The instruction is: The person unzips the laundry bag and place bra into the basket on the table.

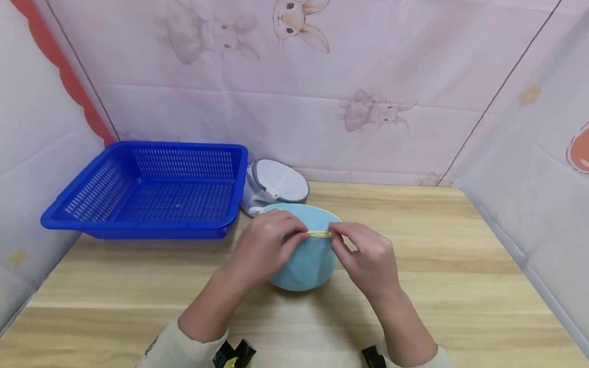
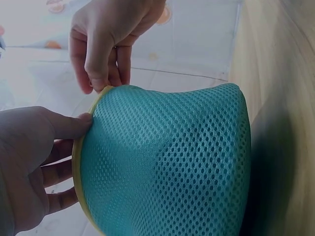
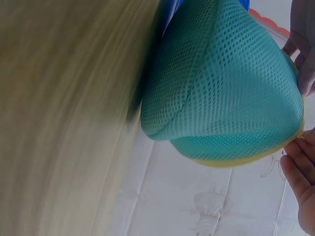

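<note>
A light-blue mesh laundry bag with yellow edging stands on the wooden table between my hands. My left hand grips its upper edge, thumb on the near side; in the left wrist view the thumb presses on the yellow trim and the other fingers lie behind it. With thumb and fingertips, my right hand pinches the right end of the yellow strip across the top. In the right wrist view that hand meets the trim at a corner. The inside of the bag is mostly hidden.
A blue plastic basket stands at the left rear. Between it and the back wall, partly behind the bag, is a white mesh laundry bag with grey edging. Printed cloth walls border the wooden table at the back and sides.
</note>
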The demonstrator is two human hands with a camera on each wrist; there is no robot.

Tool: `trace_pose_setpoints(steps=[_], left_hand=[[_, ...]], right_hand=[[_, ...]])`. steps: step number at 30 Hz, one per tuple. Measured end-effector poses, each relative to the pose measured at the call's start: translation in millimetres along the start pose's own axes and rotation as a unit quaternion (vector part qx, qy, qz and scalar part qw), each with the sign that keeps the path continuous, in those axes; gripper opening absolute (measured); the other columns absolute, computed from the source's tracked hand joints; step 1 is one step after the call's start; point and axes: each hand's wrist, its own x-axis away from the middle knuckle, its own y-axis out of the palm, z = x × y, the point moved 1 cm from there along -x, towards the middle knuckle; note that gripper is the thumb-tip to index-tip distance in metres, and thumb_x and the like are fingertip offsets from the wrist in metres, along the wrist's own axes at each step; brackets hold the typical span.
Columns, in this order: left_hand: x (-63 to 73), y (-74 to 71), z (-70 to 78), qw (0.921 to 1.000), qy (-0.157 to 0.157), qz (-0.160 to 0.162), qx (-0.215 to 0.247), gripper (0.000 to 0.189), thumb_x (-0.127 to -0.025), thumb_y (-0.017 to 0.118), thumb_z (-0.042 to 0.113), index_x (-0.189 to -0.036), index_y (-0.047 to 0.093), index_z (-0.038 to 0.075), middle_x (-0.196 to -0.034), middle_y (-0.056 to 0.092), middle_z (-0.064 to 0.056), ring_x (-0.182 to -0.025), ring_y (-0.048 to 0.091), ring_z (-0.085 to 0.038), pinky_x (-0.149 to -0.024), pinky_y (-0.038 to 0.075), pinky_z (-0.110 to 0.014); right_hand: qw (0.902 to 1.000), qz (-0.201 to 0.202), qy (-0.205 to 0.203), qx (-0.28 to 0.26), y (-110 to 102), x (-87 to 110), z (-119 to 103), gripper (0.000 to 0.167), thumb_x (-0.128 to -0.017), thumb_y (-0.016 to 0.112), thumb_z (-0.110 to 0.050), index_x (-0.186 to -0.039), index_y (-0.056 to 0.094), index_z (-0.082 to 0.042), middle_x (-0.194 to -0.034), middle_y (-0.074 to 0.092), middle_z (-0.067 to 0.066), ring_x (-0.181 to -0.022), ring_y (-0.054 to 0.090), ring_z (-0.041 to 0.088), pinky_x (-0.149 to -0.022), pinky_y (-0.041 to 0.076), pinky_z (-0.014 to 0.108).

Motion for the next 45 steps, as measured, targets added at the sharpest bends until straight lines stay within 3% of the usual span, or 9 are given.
trace_pose_setpoints(steps=[6, 17, 24, 30, 39, 45], left_hand=[[1.8, 2.1, 1.2, 0.9998, -0.005, -0.015, 0.009, 0.005, -0.085, 0.079, 0.018, -0.089, 0.076, 0.016, -0.089, 0.072, 0.006, -0.088, 0.067, -0.01, -0.081, 0.055, -0.027], [2.1, 8.0, 3.7, 0.9998, 0.007, -0.008, 0.017, 0.011, -0.083, 0.08, 0.012, -0.093, 0.077, 0.014, -0.094, 0.073, 0.004, -0.091, 0.067, -0.012, -0.081, 0.056, -0.028], [2.5, 11.6, 4.6, 0.9997, 0.019, 0.004, 0.017, 0.009, -0.084, 0.079, 0.015, -0.092, 0.077, 0.015, -0.092, 0.072, 0.006, -0.09, 0.066, -0.011, -0.079, 0.055, -0.028], [2.9, 11.4, 5.0, 0.9997, 0.02, -0.003, 0.015, 0.003, -0.084, 0.079, 0.016, -0.087, 0.077, 0.016, -0.089, 0.073, 0.006, -0.088, 0.067, -0.011, -0.079, 0.056, -0.028], [1.2, 2.6, 0.7, 0.9995, -0.019, -0.025, 0.009, 0.005, -0.085, 0.078, 0.019, -0.088, 0.077, 0.016, -0.088, 0.072, 0.007, -0.086, 0.066, -0.009, -0.078, 0.056, -0.025], [1.0, 2.9, 0.9, 0.9996, -0.019, -0.017, 0.013, 0.005, -0.085, 0.078, 0.018, -0.088, 0.077, 0.015, -0.088, 0.071, 0.007, -0.082, 0.065, -0.007, -0.073, 0.055, -0.023]], right_hand=[[0.9999, 0.01, -0.007, -0.012, 1, 0.1, -4, 0.015, -0.079, 0.068, 0.004, -0.089, 0.076, -0.003, -0.081, 0.075, 0.005, -0.071, 0.071, 0.017, -0.068, 0.059, 0.031], [0.9988, 0.016, -0.035, -0.031, 4, -2.7, -15, 0.019, -0.089, 0.057, -0.005, -0.089, 0.075, -0.003, -0.081, 0.074, 0.002, -0.071, 0.07, 0.015, -0.068, 0.059, 0.028], [0.9987, -0.008, -0.016, -0.048, 6, -1.1, -15, 0.018, -0.082, 0.065, 0.003, -0.094, 0.076, -0.003, -0.085, 0.075, 0.003, -0.076, 0.071, 0.017, -0.072, 0.059, 0.028], [0.9987, -0.014, -0.023, -0.044, 6, -0.6, -13, 0.016, -0.081, 0.065, 0.003, -0.091, 0.076, -0.002, -0.083, 0.075, 0.003, -0.074, 0.071, 0.016, -0.069, 0.059, 0.027], [0.9994, -0.015, 0.021, -0.024, 1, 2.0, -2, 0.016, -0.077, 0.071, 0.005, -0.09, 0.076, -0.003, -0.081, 0.075, 0.006, -0.072, 0.071, 0.018, -0.069, 0.059, 0.031], [0.9998, -0.016, 0.008, -0.01, 3, 0.9, -5, 0.018, -0.076, 0.073, 0.006, -0.091, 0.076, -0.003, -0.083, 0.075, 0.006, -0.075, 0.072, 0.017, -0.07, 0.06, 0.03]])
